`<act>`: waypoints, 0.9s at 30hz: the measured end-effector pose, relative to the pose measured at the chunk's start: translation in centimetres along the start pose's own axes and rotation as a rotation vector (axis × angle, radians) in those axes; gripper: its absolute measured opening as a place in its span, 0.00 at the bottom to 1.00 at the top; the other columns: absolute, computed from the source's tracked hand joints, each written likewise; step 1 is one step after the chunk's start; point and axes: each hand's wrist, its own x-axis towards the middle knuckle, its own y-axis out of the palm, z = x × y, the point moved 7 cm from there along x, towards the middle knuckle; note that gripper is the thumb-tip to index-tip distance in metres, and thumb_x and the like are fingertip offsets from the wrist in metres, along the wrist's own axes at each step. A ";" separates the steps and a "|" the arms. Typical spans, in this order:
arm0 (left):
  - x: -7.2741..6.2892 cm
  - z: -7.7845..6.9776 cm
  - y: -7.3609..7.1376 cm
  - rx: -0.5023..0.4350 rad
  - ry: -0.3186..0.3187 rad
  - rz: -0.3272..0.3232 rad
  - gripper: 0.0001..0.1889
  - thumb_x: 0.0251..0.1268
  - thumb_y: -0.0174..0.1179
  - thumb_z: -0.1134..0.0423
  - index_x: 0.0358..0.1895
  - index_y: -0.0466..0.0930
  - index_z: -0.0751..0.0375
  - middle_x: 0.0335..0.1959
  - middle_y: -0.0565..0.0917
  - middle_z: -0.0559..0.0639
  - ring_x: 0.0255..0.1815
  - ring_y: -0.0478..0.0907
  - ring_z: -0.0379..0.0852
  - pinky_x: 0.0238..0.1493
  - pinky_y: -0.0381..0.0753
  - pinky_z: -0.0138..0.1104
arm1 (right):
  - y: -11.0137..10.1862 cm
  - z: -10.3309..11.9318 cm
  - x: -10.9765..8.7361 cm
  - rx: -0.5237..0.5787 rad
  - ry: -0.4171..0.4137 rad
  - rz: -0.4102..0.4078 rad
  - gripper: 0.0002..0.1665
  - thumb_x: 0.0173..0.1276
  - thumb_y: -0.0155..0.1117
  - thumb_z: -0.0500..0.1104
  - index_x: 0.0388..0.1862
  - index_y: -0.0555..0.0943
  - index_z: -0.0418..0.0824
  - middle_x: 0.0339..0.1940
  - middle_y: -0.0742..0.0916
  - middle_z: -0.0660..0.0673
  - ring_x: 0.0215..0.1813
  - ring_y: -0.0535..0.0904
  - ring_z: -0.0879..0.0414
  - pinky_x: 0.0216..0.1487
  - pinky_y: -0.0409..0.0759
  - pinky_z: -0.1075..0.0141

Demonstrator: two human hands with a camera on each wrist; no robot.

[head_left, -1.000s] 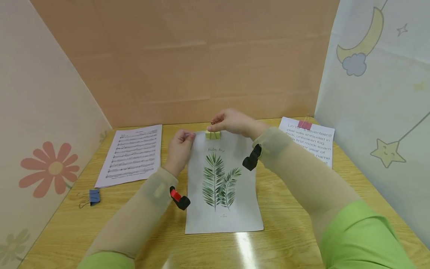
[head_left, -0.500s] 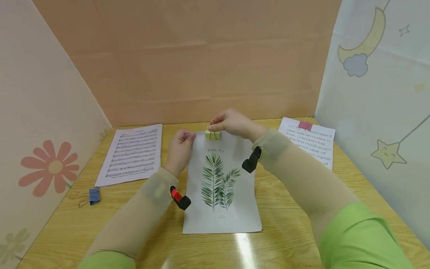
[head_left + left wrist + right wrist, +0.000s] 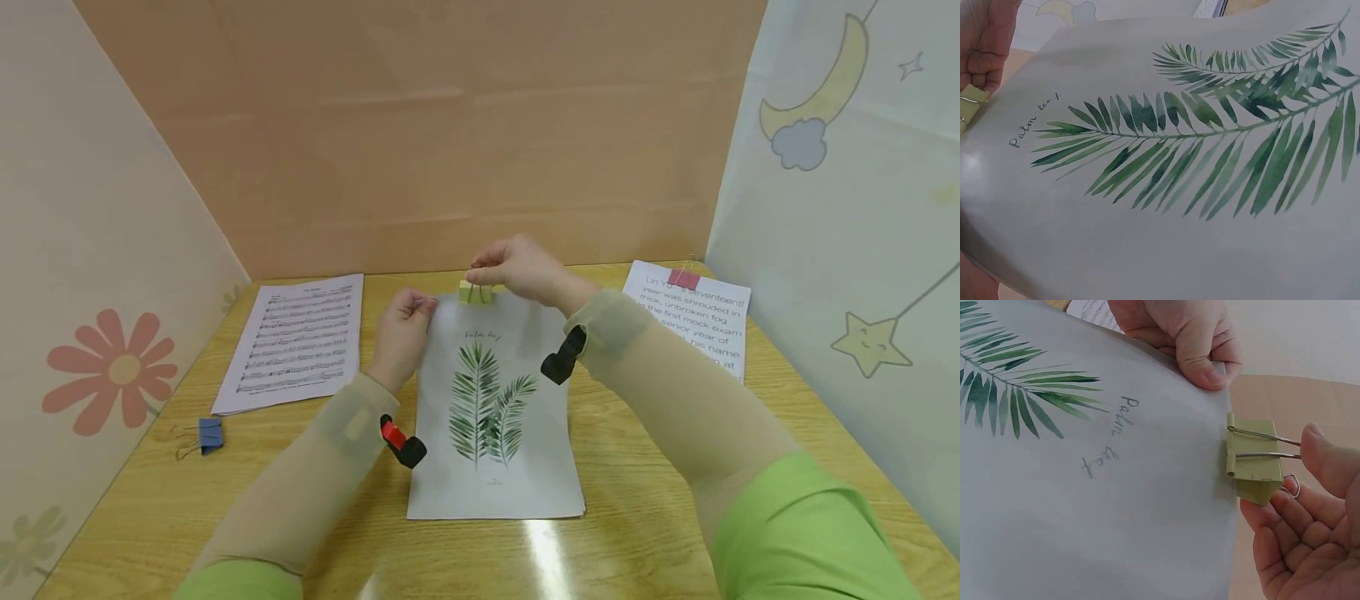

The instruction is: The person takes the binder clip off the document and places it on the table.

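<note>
Sheets of paper (image 3: 540,467) printed with green palm leaves are held up in the middle of the head view, lower edge toward me. My left hand (image 3: 401,337) pinches their upper left corner, the thumb lying on the front in the right wrist view. At the top edge is a yellow binder clip (image 3: 475,292), whose wire handles my right hand (image 3: 525,271) pinches between thumb and fingers. The right wrist view shows the mouth of the clip (image 3: 1257,447) right at the paper's edge, overlapping it only narrowly.
Sheet music (image 3: 300,342) lies at the back left, with a blue binder clip (image 3: 211,436) in front of it. At the back right, printed text pages (image 3: 690,321) carry a red binder clip (image 3: 684,279). Walls stand behind and on both sides of the wooden table (image 3: 637,533).
My right hand has risen slightly, and the yellow binder clip has slid up toward the paper's top edge. The paper's lower end has shifted a little left. My left hand keeps its place.
</note>
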 end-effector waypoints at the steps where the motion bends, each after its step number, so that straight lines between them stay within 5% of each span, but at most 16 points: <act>1: 0.0 0.0 0.0 0.002 0.001 -0.001 0.07 0.70 0.57 0.60 0.39 0.79 0.61 0.40 0.82 0.52 0.39 0.76 0.47 0.38 0.75 0.36 | -0.1 0.0 0.0 0.009 -0.001 -0.004 0.16 0.66 0.66 0.50 0.46 0.85 0.41 0.49 0.85 0.47 0.54 0.77 0.53 0.58 0.70 0.54; 17: 0.4 0.7 -0.1 -0.033 -0.002 -0.013 0.08 0.70 0.57 0.61 0.40 0.79 0.63 0.41 0.81 0.53 0.41 0.73 0.46 0.42 0.71 0.35 | -2.7 -1.1 -1.5 0.078 0.009 -0.045 0.23 0.66 0.66 0.52 0.55 0.82 0.42 0.61 0.79 0.44 0.64 0.72 0.50 0.64 0.67 0.51; 27: 1.1 2.4 -0.8 0.017 -0.057 -0.023 0.09 0.72 0.55 0.56 0.41 0.78 0.58 0.45 0.80 0.50 0.46 0.73 0.47 0.47 0.71 0.38 | -1.4 -2.9 -3.5 0.058 -0.019 0.011 0.23 0.65 0.67 0.51 0.53 0.82 0.39 0.55 0.83 0.43 0.60 0.76 0.50 0.62 0.70 0.50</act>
